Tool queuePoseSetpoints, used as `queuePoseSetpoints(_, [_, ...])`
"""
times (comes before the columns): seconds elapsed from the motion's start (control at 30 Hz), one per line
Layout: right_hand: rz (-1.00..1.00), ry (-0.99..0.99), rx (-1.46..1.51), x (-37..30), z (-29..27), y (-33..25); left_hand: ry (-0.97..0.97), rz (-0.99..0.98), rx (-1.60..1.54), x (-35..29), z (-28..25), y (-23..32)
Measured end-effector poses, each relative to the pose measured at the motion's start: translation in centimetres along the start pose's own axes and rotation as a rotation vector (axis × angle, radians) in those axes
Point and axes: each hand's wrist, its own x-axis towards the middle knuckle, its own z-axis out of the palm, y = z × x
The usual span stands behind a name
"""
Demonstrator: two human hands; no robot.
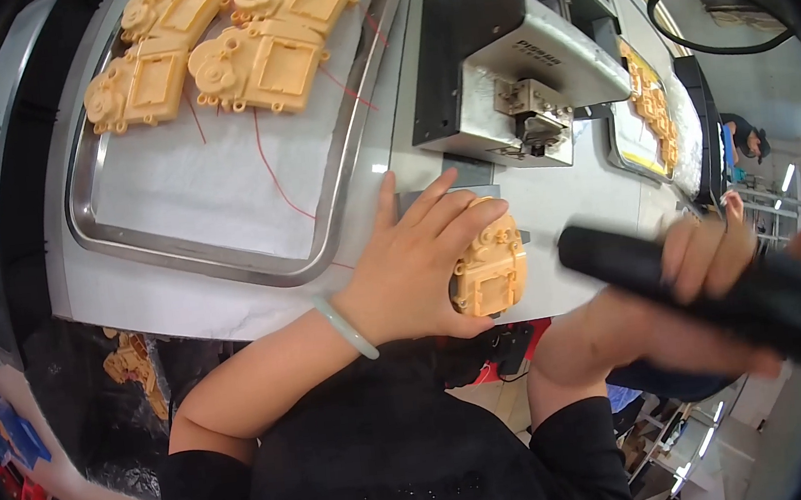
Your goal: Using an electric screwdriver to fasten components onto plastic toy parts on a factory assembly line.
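At the table's near edge, my left hand (421, 258) is closed around a yellow-orange moulded plastic housing (494, 284). The housing has round bosses and a square frame, and it rests on or against a dark grey block (475, 189), partly covered by my fingers. Off to the right, my right hand (705, 267) grips a black, cylindrical power screwdriver (616, 252), blurred by motion. Its blunt end points left toward the housing without touching it. A pale green bangle (345, 328) circles my left wrist.
A metal tray (217, 269) at the far left holds several similar housings (259, 65) and red wires. Beyond my hands stands a black-and-silver screw feeder machine (499, 74). Another tray (639, 152) of orange parts lies right. A black bin (106, 418) with housings sits below left.
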Motion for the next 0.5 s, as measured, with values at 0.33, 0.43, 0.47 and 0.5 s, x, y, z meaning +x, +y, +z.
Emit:
queuePoseSetpoints(0.33, [-0.096,0.006,-0.152,3.4,-3.1,5.4,-0.023,-0.020,0.004,0.0,-0.3,0.1])
queuePoseSetpoints(0.43, [0.059,0.107,-0.034,2.4,-1.4,2.5,0.025,0.001,0.045,0.4,0.0,0.2])
queuePoseSetpoints(0.47, [0.018,0.054,-0.038,2.4,-1.1,1.7,0.025,-0.002,0.049,0.4,-0.1,0.2])
queuePoseSetpoints(0.5, [-0.025,0.002,-0.041,2.5,-1.2,1.2,-0.001,-0.013,0.047,0.4,-0.3,0.3])
